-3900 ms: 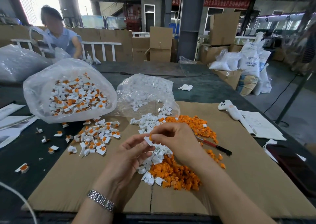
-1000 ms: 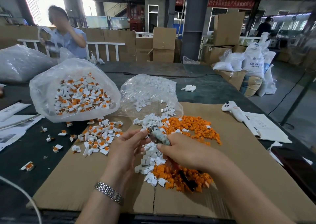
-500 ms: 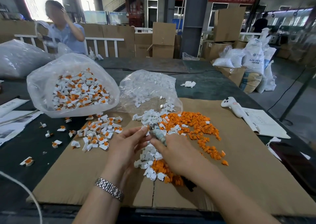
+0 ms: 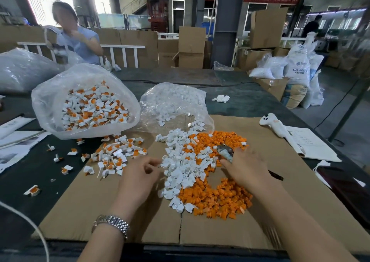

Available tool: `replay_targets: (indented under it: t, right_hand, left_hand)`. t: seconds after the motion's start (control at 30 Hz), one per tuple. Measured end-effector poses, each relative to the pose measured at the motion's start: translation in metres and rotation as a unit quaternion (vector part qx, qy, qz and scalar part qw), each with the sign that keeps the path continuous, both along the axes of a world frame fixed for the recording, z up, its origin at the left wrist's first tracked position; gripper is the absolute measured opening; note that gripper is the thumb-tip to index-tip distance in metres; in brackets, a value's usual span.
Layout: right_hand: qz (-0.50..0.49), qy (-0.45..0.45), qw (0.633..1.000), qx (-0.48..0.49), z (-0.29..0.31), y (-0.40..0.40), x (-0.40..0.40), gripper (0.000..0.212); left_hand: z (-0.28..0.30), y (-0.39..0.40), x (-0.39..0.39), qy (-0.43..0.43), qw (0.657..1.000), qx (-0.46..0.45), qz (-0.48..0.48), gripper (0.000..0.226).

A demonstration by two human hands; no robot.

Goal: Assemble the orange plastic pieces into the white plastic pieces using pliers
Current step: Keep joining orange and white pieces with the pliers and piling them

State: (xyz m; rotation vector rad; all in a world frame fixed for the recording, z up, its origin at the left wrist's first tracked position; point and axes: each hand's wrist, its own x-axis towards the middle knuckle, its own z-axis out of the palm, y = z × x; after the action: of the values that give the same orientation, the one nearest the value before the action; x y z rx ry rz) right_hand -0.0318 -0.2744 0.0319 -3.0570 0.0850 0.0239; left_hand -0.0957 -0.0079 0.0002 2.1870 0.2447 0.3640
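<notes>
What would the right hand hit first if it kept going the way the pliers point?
Probably the orange pieces just past the pliers tip held by the right hand, though the tip may already touch them; depth is unclear.

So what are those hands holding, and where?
The right hand grips the pliers by their handles, nose poking out. The left hand seems to hold nothing.

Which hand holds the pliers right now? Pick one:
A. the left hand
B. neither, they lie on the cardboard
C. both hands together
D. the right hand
D: the right hand grips the pliers, whose grey head pokes out above the fingers over the orange pieces; the left hand is apart from them.
</notes>
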Motion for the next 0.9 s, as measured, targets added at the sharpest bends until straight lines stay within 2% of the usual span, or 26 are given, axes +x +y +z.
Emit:
replay_targets:
  t: [0.07, 0.17, 0.3, 0.4, 0.53, 0.6, 0.67, 0.73, 0.8, 0.9]
  right_hand:
    - [0.000, -0.003, 1.000, -0.029, -0.009, 0.002, 0.001, 0.067]
    - [0.007, -0.030, 0.998, -0.060, -0.018, 0.003, 0.001, 0.066]
    - [0.018, -0.044, 0.996, -0.082, -0.022, 0.006, 0.005, 0.063]
    - [0.023, -0.037, 0.996, -0.075, -0.022, 0.006, 0.008, 0.067]
    - [0.024, 0.003, 1.000, 0.017, -0.012, 0.000, 0.006, 0.071]
    - [0.038, -0.018, 0.998, 0.044, -0.002, -0.002, 0.002, 0.060]
    - [0.074, -0.060, 0.994, 0.047, 0.007, -0.004, -0.005, 0.039]
    - [0.114, -0.036, 0.991, 0.059, 0.014, -0.001, -0.013, 0.023]
    - [0.132, 0.019, 0.991, 0.023, 0.015, 0.007, -0.020, 0.020]
    - [0.139, 0.020, 0.989, -0.045, 0.012, 0.015, -0.022, 0.003]
  left_hand:
    - [-0.006, -0.005, 0.005, 0.015, 0.997, 0.068, -0.045, 0.024]
    - [-0.014, -0.006, 0.012, 0.023, 0.990, 0.130, -0.051, 0.021]
    - [-0.014, -0.007, 0.015, 0.024, 0.989, 0.140, -0.038, 0.012]
    - [-0.013, -0.006, 0.015, 0.032, 0.997, 0.068, -0.017, 0.021]
    - [-0.012, -0.005, 0.011, 0.005, 0.998, -0.061, 0.014, 0.011]
    - [-0.012, -0.004, 0.008, 0.001, 0.991, -0.131, 0.006, 0.011]
    - [-0.012, -0.003, 0.006, 0.010, 0.981, -0.192, -0.004, 0.012]
    - [-0.014, -0.003, 0.005, 0.011, 0.969, -0.248, -0.016, 0.013]
    - [-0.015, -0.004, 0.004, 0.008, 0.953, -0.300, -0.031, 0.013]
    - [-0.013, -0.007, 0.002, 0.008, 0.936, -0.349, -0.054, 0.009]
